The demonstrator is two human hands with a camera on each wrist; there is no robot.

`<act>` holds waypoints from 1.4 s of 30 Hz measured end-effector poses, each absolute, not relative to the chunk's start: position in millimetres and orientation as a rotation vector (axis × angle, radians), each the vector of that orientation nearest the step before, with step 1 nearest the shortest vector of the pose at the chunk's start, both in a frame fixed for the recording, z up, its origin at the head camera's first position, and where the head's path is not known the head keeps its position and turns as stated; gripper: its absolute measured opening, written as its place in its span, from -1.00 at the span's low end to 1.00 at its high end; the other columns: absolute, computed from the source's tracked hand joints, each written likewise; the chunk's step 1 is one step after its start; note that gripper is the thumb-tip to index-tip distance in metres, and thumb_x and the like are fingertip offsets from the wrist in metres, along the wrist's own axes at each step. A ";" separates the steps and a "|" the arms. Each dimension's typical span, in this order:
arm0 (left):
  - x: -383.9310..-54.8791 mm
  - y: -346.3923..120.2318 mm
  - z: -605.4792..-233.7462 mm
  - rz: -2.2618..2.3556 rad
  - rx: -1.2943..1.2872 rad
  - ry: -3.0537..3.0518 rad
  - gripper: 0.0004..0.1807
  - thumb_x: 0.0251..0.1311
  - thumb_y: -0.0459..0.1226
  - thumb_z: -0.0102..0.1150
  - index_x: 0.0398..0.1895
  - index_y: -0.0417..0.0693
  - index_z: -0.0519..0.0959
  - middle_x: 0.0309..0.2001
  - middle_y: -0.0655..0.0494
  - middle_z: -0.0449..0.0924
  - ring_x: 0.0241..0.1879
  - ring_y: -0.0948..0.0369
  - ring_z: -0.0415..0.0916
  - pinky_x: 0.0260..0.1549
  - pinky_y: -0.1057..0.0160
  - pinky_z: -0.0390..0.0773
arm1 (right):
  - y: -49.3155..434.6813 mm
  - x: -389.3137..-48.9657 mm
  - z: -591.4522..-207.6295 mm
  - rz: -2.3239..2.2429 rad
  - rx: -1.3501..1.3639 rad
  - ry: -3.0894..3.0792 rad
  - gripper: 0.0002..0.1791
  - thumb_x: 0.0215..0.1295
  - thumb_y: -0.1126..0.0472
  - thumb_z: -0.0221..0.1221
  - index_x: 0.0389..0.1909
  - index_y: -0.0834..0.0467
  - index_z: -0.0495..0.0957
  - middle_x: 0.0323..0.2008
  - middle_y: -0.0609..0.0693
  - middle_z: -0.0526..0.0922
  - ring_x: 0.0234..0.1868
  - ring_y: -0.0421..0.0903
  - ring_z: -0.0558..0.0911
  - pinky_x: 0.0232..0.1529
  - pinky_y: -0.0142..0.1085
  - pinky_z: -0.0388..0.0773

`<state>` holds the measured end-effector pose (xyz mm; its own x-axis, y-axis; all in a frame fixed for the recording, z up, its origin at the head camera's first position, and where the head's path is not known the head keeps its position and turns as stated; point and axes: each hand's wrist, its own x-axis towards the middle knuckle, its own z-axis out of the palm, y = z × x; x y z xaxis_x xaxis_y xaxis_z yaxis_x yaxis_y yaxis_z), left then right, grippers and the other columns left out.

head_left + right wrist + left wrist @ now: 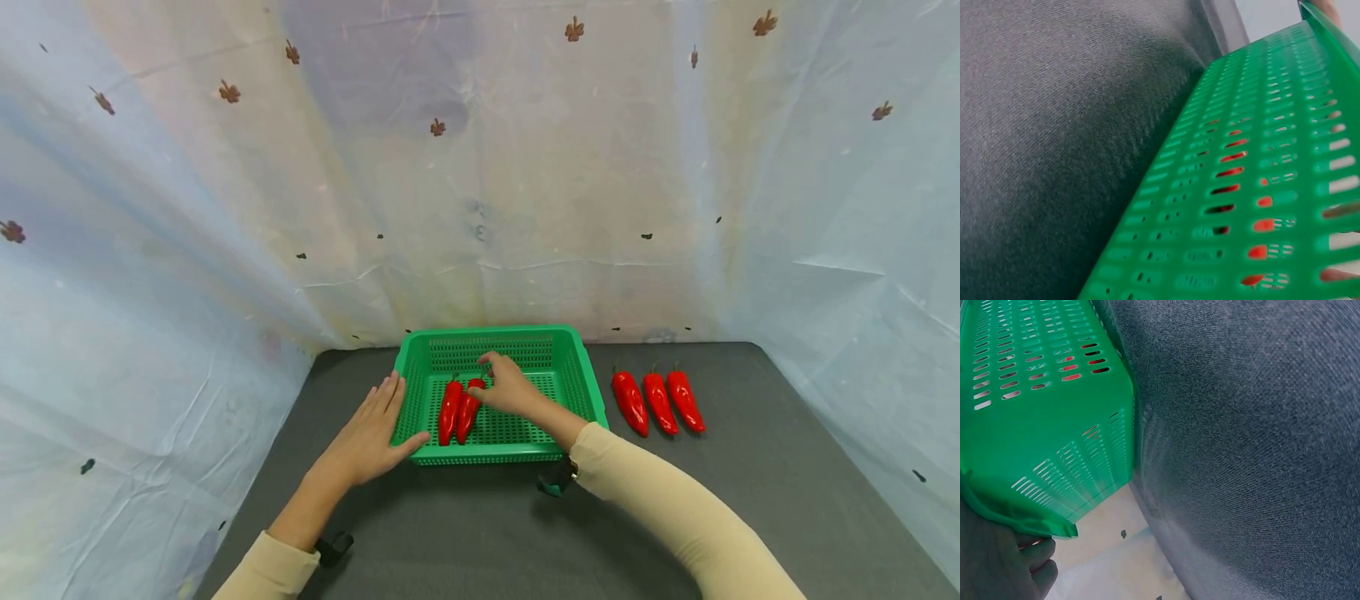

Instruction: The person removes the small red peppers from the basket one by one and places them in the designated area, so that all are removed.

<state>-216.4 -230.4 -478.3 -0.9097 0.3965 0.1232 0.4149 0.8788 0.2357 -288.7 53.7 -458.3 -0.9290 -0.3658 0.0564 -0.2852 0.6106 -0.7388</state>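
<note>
A green plastic basket with slotted walls stands on the dark table. Inside it, left of the middle, two red chili peppers lie side by side, stems toward the back. Over the stem end of the right-hand one is my right hand, its thumb and forefinger bent but spread apart. My left hand rests along the basket's left rim with straight fingers, the thumb reaching over the front left corner. In the left wrist view, fingers show beneath the green rim.
Three more red peppers lie in a row on the table to the right of the basket. A pale plastic sheet with small leaf prints hangs behind the table and at both sides.
</note>
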 end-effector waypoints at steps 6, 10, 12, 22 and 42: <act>-216.4 -229.5 -477.9 -0.401 -0.648 -2.973 0.20 0.47 0.39 0.03 0.74 -0.30 -0.13 0.74 -0.25 -0.24 0.72 -0.16 -0.18 0.66 -0.21 -0.07 | 48.1 -287.0 -465.7 -1.172 -0.546 2.738 -0.34 0.48 0.11 0.38 0.46 0.27 0.40 0.19 0.31 0.55 0.12 0.14 0.58 -0.04 -0.01 0.66; -216.2 -229.0 -478.6 -0.398 -0.647 -2.973 0.20 0.47 0.40 0.02 0.74 -0.30 -0.12 0.74 -0.26 -0.23 0.72 -0.16 -0.18 0.66 -0.21 -0.06 | 46.6 -283.1 -467.3 -1.165 -0.523 2.733 -0.33 0.47 0.11 0.39 0.45 0.30 0.40 0.20 0.34 0.55 0.13 0.14 0.57 -0.01 0.00 0.66; -216.6 -229.1 -479.0 -0.394 -0.643 -2.977 0.21 0.47 0.41 0.00 0.75 -0.30 -0.13 0.74 -0.25 -0.24 0.72 -0.16 -0.19 0.66 -0.22 -0.07 | 46.1 -281.9 -467.8 -1.168 -0.501 2.729 -0.34 0.47 0.12 0.39 0.44 0.30 0.41 0.22 0.35 0.54 0.15 0.15 0.56 0.03 0.02 0.66; -217.2 -229.3 -479.7 -0.391 -0.629 -2.993 0.21 0.46 0.42 -0.01 0.75 -0.29 -0.14 0.75 -0.25 -0.25 0.72 -0.17 -0.17 0.67 -0.20 -0.09 | 46.4 -287.3 -478.9 -1.148 -0.474 2.704 -0.26 0.44 0.10 0.43 0.46 0.35 0.36 0.23 0.35 0.56 0.13 0.17 0.61 0.10 0.07 0.64; -214.5 -229.0 -477.9 -0.396 -0.633 -2.972 0.19 0.48 0.40 0.01 0.75 -0.29 -0.14 0.74 -0.26 -0.22 0.72 -0.17 -0.17 0.66 -0.20 -0.08 | 42.8 -291.9 -486.3 -1.027 -0.511 2.696 -0.05 0.40 0.08 0.46 0.62 0.36 0.21 0.42 0.37 0.48 0.43 0.31 0.50 0.41 0.14 0.52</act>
